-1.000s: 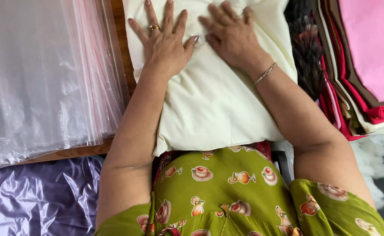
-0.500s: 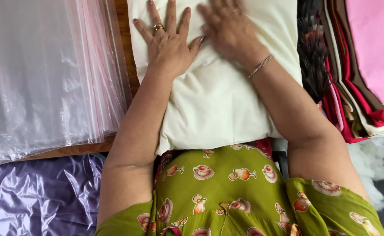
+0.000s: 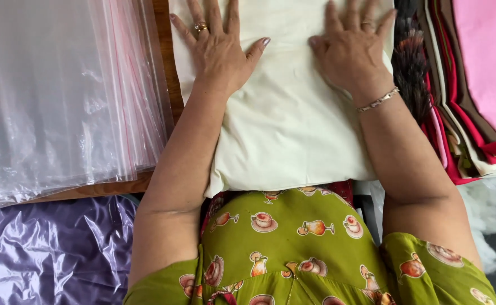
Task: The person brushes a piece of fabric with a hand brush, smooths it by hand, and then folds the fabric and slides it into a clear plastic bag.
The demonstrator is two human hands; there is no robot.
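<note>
Both bare forearms reach straight forward from short green sleeves, roughly parallel. The left hand [image 3: 218, 49] lies palm down, fingers spread wide, thumb angled inward — a gold ring on one finger. The right hand [image 3: 352, 48] is also flat and palm down, fingers splayed, a thin silver bracelet [image 3: 377, 101] circling its wrist.
</note>
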